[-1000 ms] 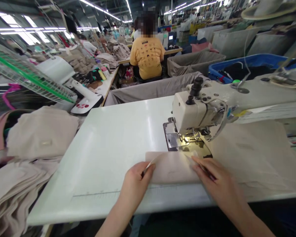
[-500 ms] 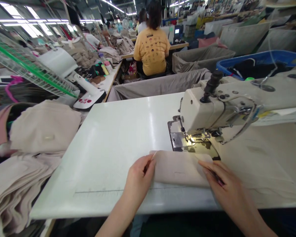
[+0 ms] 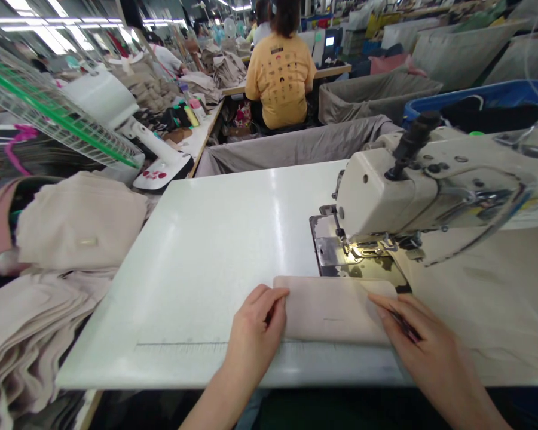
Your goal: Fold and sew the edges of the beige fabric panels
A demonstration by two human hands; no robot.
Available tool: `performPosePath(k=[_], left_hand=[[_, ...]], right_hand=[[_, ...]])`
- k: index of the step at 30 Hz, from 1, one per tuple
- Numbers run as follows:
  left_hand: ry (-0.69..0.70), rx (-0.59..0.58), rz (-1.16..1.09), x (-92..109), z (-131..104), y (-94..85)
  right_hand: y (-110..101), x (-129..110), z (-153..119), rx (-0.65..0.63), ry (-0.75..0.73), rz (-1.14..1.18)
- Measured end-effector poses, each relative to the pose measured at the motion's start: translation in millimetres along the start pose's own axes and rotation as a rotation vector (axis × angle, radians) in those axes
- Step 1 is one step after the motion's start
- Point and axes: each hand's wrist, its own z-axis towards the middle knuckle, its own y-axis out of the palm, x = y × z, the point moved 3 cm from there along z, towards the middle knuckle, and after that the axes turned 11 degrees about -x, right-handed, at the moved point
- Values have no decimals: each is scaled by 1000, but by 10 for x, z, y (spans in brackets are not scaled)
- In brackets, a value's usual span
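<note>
A folded piece of beige fabric lies flat on the white table, just in front of the sewing machine. A short dark mark shows on its face. My left hand pinches the left edge of the piece near its upper corner. At the right end, my right hand is closed with thumb and forefinger on the fabric. Something slim and dark, partly hidden, lies within the curled fingers of that hand. The lit needle plate is just beyond the fabric's far edge.
Stacked beige fabric pieces are at the left, below a white fan with a green-rimmed cage. More pale cloth covers the table's right side. Behind the table are a grey cloth-lined bin and a seated person in a yellow shirt.
The view has shifted slightly, with the machine now farther right in the picture. My left fingertips sit a little lower on the fabric edge, and its upper left corner is now uncovered.
</note>
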Motion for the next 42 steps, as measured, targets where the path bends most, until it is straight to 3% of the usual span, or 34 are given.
performPosePath(k=[12, 31, 42], left_hand=[[-31, 18, 4, 0, -1, 5], [-69, 43, 5, 1, 25, -2], [-81, 5, 55, 36, 69, -42]], right_hand=[[-3, -87, 13, -10, 91, 37], [-45, -91, 54, -11, 47, -7], [-12, -54, 65, 46, 26, 80]])
